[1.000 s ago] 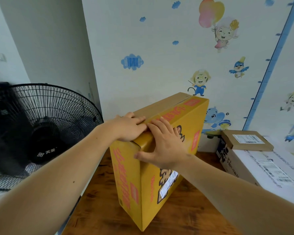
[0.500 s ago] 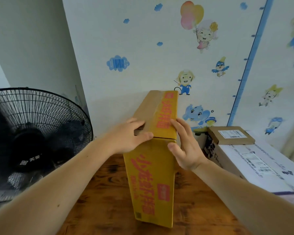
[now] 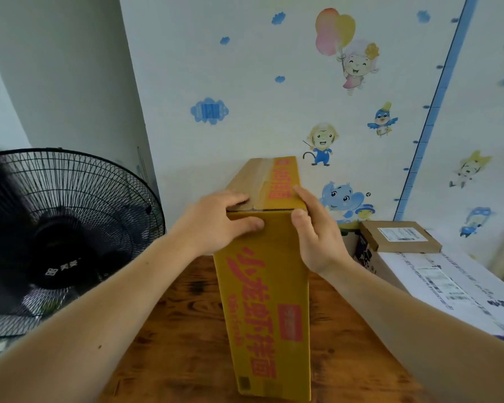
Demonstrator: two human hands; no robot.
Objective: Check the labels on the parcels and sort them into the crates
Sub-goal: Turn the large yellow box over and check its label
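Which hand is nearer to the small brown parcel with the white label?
Right. The right hand grips the top right corner of the yellow box, left of the small brown parcel. The left hand grips the top left corner, farther away.

Yellow parcel (image 3: 266, 286), red lettering

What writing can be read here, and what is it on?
"小龙虾拌面": red characters down the yellow box; its small red tag is blurred.
On the fan hub: white logo, too blurred.
Labels on the small brown parcel and white parcel: too small to read.
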